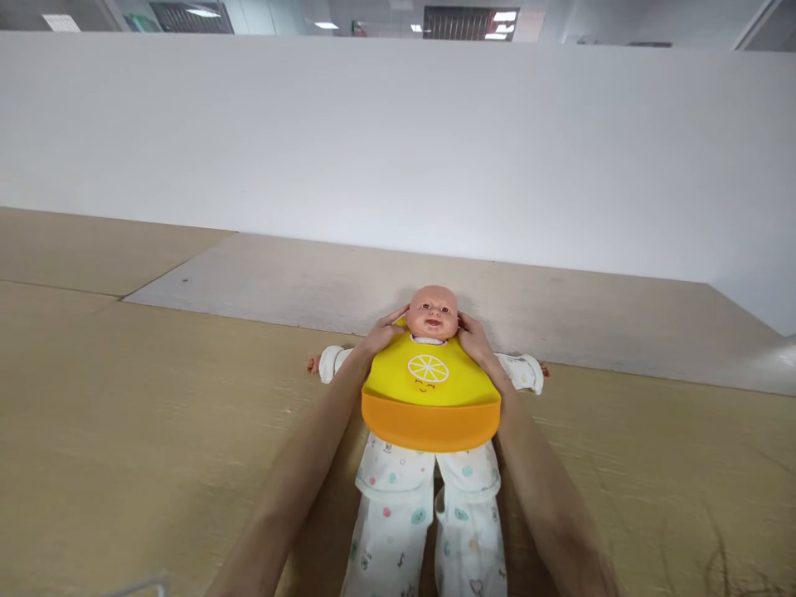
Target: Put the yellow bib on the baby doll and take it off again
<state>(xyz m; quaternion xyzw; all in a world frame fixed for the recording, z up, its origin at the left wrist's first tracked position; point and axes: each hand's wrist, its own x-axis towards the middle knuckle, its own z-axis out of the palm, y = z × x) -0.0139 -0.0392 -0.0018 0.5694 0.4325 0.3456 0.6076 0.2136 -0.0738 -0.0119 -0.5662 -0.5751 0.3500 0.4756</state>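
Observation:
A bald baby doll [434, 308] lies on its back, its arms spread to both sides and its legs toward me. Over its chest lies a yellow bib [391, 373] with a white lemon slice and a smiling face, ending in an orange catch pocket [431, 424]. My left hand [382, 334] grips the bib's neck strap at the left side of the doll's head. On the other side, my right hand [473, 337] is closed at the bib's neck edge, beside the cheek. Fingertips of both hands are partly hidden by the head. White patterned pants [395, 522] cover the legs.
The doll rests on a tan wood-look surface [155, 414] with a greyer panel [279, 278] behind its head. A white wall or partition [398, 149] rises beyond. A thin pale curved object [146, 587] shows at the lower left edge.

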